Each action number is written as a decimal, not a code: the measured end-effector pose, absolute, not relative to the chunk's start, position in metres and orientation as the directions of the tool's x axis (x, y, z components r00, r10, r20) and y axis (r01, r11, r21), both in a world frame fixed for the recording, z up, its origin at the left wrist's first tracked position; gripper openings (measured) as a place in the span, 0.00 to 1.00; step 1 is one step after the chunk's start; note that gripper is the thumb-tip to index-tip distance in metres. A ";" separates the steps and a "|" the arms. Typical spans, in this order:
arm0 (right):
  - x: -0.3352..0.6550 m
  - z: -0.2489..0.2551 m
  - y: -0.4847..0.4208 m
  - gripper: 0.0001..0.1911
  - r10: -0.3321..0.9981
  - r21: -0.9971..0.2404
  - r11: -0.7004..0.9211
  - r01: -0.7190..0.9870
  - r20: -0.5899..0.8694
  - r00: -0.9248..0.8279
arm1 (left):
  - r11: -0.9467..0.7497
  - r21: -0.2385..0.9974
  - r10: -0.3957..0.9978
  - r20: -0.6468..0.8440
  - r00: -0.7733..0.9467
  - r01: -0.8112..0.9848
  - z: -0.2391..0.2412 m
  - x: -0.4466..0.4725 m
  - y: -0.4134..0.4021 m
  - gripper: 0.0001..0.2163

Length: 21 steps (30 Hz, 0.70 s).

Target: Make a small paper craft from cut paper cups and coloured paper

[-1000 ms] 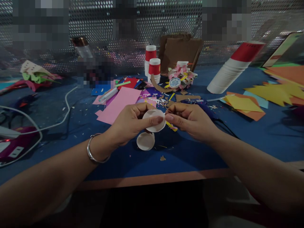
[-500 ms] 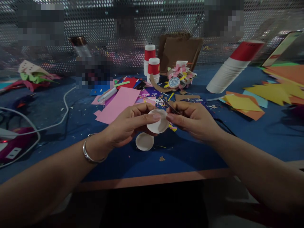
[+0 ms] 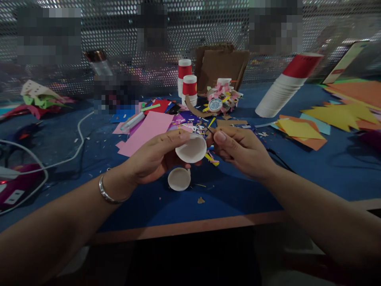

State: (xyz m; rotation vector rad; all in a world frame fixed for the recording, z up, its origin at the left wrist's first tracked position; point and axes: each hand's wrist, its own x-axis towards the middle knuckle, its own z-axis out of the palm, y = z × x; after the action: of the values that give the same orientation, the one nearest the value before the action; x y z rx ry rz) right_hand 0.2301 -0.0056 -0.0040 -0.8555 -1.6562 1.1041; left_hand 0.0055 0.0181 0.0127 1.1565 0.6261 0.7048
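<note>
My left hand (image 3: 159, 153) grips a shallow white paper cup piece (image 3: 191, 150), thumb on its rim and fingers underneath, its hollow side facing me. Just to the right, my right hand (image 3: 238, 149) is closed, thumb against fingers, around a thin dark pointed tool (image 3: 210, 130). Only its narrow tip shows, so its kind is unclear. The right fingertips are close to the cup piece's edge but apart from it. Below them a second round white cup piece (image 3: 179, 179) lies on the blue table (image 3: 226, 198).
Pink paper (image 3: 145, 133) and scraps (image 3: 198, 128) lie beyond my hands. Behind are red-and-white cups (image 3: 189, 88), a strip-covered paper craft (image 3: 224, 97) and cardboard (image 3: 222, 69). A tilted cup stack (image 3: 285, 87) and yellow paper (image 3: 303, 131) are right; a white cable (image 3: 79, 135) runs left.
My right thumb has come off the cup piece and the right hand has drawn slightly away. The cup piece, still in my left hand, now shows more of its inside.
</note>
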 end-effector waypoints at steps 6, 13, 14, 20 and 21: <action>0.230 0.001 -0.009 0.26 0.877 -0.811 0.469 0.350 0.381 -0.293 | 0.057 0.991 0.818 0.023 0.575 -0.120 0.011 0.006 0.018 0.10; 0.233 0.001 -0.010 0.25 0.811 -0.692 0.584 0.424 0.473 -0.345 | -0.114 0.992 0.797 0.120 0.591 -0.049 0.006 0.004 0.022 0.11; 0.233 0.002 -0.011 0.25 0.804 -0.677 0.594 0.435 0.480 -0.351 | -0.126 0.991 0.793 0.125 0.597 -0.040 0.005 0.004 0.023 0.12; 0.232 0.003 -0.013 0.24 0.794 -0.638 0.608 0.472 0.494 -0.354 | -0.170 0.984 0.779 0.169 0.604 -0.056 0.003 0.005 0.022 0.12; 0.232 0.003 -0.014 0.24 0.791 -0.634 0.612 0.473 0.498 -0.356 | -0.178 0.983 0.775 0.173 0.607 -0.052 0.004 0.005 0.022 0.12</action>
State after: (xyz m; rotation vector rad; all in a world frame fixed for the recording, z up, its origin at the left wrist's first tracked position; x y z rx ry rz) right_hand 0.2322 -0.0136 0.0029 -0.9955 -2.0169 0.4920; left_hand 0.0045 0.0217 0.0039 1.5886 0.6198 0.8278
